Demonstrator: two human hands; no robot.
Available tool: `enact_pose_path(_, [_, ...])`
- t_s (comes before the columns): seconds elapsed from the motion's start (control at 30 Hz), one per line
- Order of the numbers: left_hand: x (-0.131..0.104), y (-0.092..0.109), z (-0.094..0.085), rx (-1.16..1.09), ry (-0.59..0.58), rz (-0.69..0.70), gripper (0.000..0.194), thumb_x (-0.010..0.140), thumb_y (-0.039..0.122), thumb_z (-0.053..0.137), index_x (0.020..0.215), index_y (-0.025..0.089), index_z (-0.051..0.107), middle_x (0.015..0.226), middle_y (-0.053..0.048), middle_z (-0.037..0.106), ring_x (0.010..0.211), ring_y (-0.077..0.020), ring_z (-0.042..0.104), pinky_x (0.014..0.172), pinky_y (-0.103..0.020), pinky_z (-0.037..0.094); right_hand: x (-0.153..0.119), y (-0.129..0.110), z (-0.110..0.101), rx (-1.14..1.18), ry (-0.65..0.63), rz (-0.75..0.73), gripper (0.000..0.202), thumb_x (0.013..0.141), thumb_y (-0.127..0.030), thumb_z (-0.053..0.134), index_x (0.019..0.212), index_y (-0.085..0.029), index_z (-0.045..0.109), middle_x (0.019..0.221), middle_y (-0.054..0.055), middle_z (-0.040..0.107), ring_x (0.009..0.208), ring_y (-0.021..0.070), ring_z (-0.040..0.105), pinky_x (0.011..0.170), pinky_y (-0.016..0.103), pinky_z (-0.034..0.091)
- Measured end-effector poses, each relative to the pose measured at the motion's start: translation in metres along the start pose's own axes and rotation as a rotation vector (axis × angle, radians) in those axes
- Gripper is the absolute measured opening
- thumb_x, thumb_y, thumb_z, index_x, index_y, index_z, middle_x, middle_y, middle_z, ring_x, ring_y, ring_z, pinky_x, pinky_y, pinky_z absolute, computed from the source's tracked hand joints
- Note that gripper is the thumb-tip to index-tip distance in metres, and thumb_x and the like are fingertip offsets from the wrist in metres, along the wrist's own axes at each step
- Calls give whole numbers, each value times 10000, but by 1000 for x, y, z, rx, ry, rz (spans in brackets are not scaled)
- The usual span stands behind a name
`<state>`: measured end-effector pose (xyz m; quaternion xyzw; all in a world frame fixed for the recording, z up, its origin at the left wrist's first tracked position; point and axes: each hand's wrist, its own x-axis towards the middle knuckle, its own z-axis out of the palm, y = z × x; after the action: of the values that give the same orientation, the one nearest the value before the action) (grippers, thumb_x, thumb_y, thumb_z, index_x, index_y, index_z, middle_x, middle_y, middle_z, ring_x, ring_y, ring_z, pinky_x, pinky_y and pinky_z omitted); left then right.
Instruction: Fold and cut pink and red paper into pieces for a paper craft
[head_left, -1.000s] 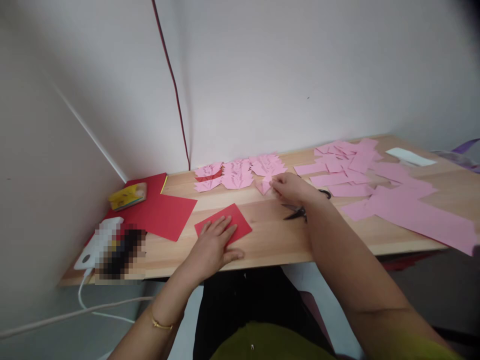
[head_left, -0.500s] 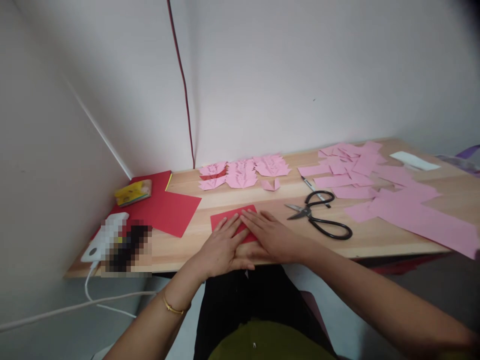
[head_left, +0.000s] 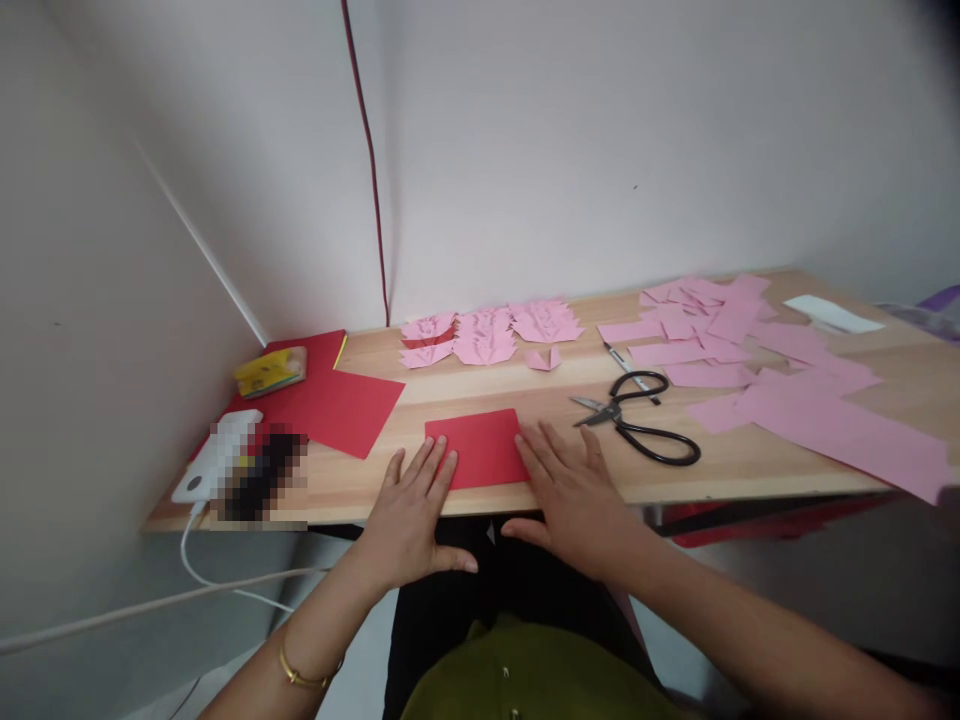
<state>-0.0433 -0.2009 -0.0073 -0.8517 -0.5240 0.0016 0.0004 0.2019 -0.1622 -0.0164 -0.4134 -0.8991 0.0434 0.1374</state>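
Note:
A small red paper rectangle (head_left: 484, 448) lies flat near the front edge of the wooden table. My left hand (head_left: 411, 518) rests with spread fingers on its left edge, thumb out over the table's front. On the paper's right edge lie the fingertips of my right hand (head_left: 571, 490), also stretched out and spread. Neither hand grips anything. Just beyond my right hand, black-handled scissors (head_left: 616, 412) lie with their blades apart. A pen (head_left: 631, 372) lies partly under one scissor handle.
Folded pink paper pieces (head_left: 484, 335) stand in rows along the wall. Pink strips and offcuts (head_left: 825, 410) cover the right side. At left are larger red sheets (head_left: 352, 410), a yellow packet (head_left: 270, 372) and a white device (head_left: 217, 455) with a cable. White paper (head_left: 832, 313) lies far right.
My hands have moved apart, from the middle of the red paper out to its left and right edges, so its middle now shows. The view has shifted slightly.

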Motion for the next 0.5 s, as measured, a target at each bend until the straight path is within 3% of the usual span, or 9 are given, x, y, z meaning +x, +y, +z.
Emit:
enact_pose_path(0.13, [-3,2,1,8,25,-24,1165,596,862,418,1471,119,218,1515,-240,207,1401,-379,189,1096,-588,79,-4,-27,8,55,-44,-155,871,789,-717,421,1424,-123,378,1489,162,312,1390,340,245,1121,597,104])
enact_pose_path(0.27, [-13,2,-4,-15,-4,-20,1148,597,856,430,1473,145,222,1508,-229,240,1394,-371,215,1096,-584,102,-12,-29,12,46,-64,-126,771,814,-621,502,1421,-161,386,1470,143,362,1355,334,325,1100,598,184])
enact_pose_path(0.4, [-23,2,-10,-52,-3,-55,1078,615,834,454,1462,192,269,1501,-202,280,1374,-368,269,1088,-586,148,-24,-1,0,35,-2,-73,598,863,-543,473,1363,-216,469,1395,117,485,1286,310,430,1079,579,239])
enact_pose_path(0.5, [-18,0,-19,-123,1,-112,807,738,730,461,1373,234,434,1453,-159,396,1322,-333,373,1084,-576,179,-26,36,-16,9,117,86,386,903,-397,448,1168,-169,611,1232,135,610,1139,275,542,989,460,390])
